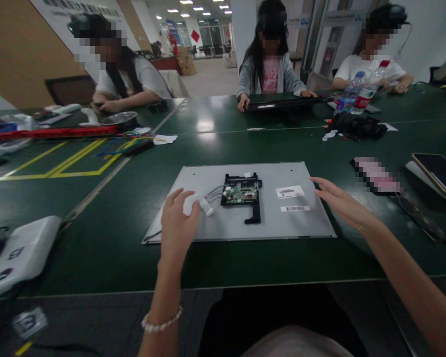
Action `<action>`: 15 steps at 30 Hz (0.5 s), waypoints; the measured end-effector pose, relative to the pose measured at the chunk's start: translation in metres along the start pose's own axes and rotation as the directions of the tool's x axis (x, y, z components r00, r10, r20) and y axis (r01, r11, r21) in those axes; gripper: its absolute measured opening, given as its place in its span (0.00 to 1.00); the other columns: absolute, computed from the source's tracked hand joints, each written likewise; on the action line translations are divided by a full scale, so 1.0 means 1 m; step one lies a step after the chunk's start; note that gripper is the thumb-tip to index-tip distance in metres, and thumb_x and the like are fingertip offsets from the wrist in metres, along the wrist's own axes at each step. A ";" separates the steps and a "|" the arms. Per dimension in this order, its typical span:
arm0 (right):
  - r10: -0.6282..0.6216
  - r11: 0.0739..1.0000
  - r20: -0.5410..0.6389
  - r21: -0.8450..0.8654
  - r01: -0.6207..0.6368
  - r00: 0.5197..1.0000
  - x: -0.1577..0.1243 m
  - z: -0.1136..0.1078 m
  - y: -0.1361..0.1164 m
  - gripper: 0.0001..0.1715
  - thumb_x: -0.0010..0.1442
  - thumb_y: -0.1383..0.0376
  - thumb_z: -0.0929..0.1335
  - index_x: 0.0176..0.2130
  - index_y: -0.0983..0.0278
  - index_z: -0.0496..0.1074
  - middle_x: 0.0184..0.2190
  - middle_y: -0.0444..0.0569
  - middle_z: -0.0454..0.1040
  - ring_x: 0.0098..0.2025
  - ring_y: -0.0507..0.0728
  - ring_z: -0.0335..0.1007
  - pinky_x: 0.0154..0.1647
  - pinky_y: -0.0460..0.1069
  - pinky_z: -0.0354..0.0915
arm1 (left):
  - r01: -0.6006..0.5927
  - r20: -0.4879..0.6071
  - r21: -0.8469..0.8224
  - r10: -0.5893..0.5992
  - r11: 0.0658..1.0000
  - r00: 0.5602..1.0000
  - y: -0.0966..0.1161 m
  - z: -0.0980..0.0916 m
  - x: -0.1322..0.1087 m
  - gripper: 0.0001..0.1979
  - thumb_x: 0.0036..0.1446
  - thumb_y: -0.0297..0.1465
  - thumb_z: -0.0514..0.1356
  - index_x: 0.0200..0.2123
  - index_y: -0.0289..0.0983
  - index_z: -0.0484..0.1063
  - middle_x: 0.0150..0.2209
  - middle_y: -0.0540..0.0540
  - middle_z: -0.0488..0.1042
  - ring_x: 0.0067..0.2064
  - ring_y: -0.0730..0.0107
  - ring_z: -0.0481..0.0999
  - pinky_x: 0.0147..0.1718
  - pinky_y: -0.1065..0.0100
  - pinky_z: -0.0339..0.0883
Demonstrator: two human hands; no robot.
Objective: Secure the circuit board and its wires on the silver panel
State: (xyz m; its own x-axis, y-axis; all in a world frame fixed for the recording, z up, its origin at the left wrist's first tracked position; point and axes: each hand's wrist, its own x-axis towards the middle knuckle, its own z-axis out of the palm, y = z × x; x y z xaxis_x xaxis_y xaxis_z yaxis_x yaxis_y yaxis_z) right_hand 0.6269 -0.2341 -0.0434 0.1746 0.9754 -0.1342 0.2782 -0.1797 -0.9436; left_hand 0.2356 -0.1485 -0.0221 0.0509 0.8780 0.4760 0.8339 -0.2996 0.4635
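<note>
A grey metal panel [275, 218] lies flat on the green table in front of me, back side up. A black bracket with a green circuit board [241, 193] sits at its middle, with thin wires and a white ribbon cable [207, 206] running left from it. Two white barcode labels [290, 192] are stuck to the right of the board. My left hand [178, 223] hovers over the panel's left part, fingers spread and holding nothing, close to the ribbon cable. My right hand [340, 201] is open at the panel's right edge, fingers stretched out.
Three other people sit at the far side of the table. A white device [20, 255] lies at the near left, a phone [438, 171] and a dark tool [418, 215] at the right. A red bar [52, 133], metal bowl [123, 119] and water bottles [360, 94] stand farther off.
</note>
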 end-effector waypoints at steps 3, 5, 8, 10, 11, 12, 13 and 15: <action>-0.036 0.963 0.009 0.266 0.033 0.999 -0.002 -0.001 0.009 0.25 0.61 0.53 0.68 0.57 0.50 0.67 0.64 0.44 0.63 0.69 0.61 0.50 0.70 0.60 0.48 | 0.094 0.175 0.093 -0.109 0.991 0.978 -0.052 -0.004 0.031 0.21 0.58 0.38 0.56 0.53 0.36 0.69 0.57 0.37 0.68 0.62 0.49 0.64 0.62 0.48 0.57; -0.036 0.923 0.009 0.383 0.030 0.999 -0.003 -0.001 0.013 0.23 0.59 0.55 0.70 0.55 0.51 0.69 0.62 0.44 0.66 0.67 0.59 0.55 0.70 0.56 0.49 | 0.167 0.240 0.129 -0.194 0.978 0.951 -0.085 -0.006 0.045 0.25 0.56 0.39 0.57 0.54 0.33 0.68 0.57 0.34 0.69 0.61 0.46 0.65 0.61 0.47 0.58; -0.013 0.882 -0.005 0.471 0.014 1.000 -0.002 0.000 0.011 0.23 0.58 0.57 0.72 0.53 0.52 0.71 0.61 0.43 0.69 0.67 0.58 0.55 0.70 0.54 0.48 | 0.301 0.309 0.102 -0.317 0.948 0.896 -0.117 -0.007 0.053 0.29 0.55 0.42 0.57 0.58 0.34 0.65 0.58 0.35 0.69 0.58 0.47 0.69 0.57 0.47 0.62; -0.002 0.861 -0.006 0.508 0.005 1.000 -0.001 -0.001 0.008 0.22 0.58 0.57 0.71 0.52 0.52 0.71 0.60 0.43 0.69 0.68 0.59 0.54 0.70 0.54 0.48 | 0.336 0.320 0.053 -0.335 0.940 0.886 -0.125 -0.007 0.051 0.31 0.57 0.43 0.56 0.60 0.34 0.63 0.61 0.36 0.66 0.60 0.49 0.67 0.60 0.50 0.60; 0.004 0.855 -0.004 0.519 -0.001 1.000 -0.001 -0.001 0.007 0.22 0.58 0.56 0.71 0.53 0.52 0.71 0.60 0.44 0.69 0.68 0.59 0.53 0.70 0.55 0.49 | 0.326 0.326 0.036 -0.319 0.945 0.890 -0.125 -0.007 0.049 0.31 0.58 0.44 0.55 0.61 0.35 0.62 0.62 0.37 0.65 0.61 0.51 0.66 0.61 0.52 0.58; 0.008 0.853 -0.001 0.522 -0.006 1.000 -0.001 -0.001 0.006 0.23 0.58 0.55 0.70 0.53 0.52 0.71 0.60 0.44 0.69 0.69 0.60 0.52 0.70 0.55 0.49 | 0.304 0.334 0.031 -0.296 0.952 0.895 -0.124 -0.006 0.047 0.31 0.58 0.44 0.54 0.61 0.35 0.62 0.62 0.37 0.65 0.62 0.52 0.65 0.62 0.54 0.57; 0.009 0.858 0.001 0.514 -0.008 1.000 -0.001 -0.001 0.005 0.24 0.59 0.53 0.69 0.55 0.52 0.69 0.61 0.45 0.68 0.69 0.60 0.51 0.70 0.55 0.49 | 0.276 0.342 0.037 -0.272 0.960 0.899 -0.122 -0.006 0.045 0.31 0.59 0.44 0.54 0.62 0.36 0.61 0.62 0.38 0.65 0.62 0.52 0.65 0.63 0.55 0.56; -0.006 0.893 0.003 0.450 0.004 1.000 -0.002 -0.001 0.004 0.29 0.60 0.51 0.66 0.59 0.53 0.65 0.63 0.47 0.65 0.69 0.61 0.50 0.70 0.56 0.50 | 0.228 0.350 0.059 -0.234 0.972 0.907 -0.118 -0.005 0.041 0.30 0.59 0.44 0.55 0.61 0.37 0.62 0.62 0.38 0.66 0.61 0.51 0.66 0.62 0.54 0.57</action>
State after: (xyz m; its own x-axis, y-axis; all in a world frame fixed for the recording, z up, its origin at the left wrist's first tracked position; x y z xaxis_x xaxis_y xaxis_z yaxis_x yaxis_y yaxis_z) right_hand 0.6287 -0.2372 -0.0470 0.1705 0.9768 -0.1295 -0.1763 -0.0990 -0.9793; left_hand 0.1363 -0.0792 -0.0534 0.0431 0.9971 0.0620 0.8545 -0.0690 0.5149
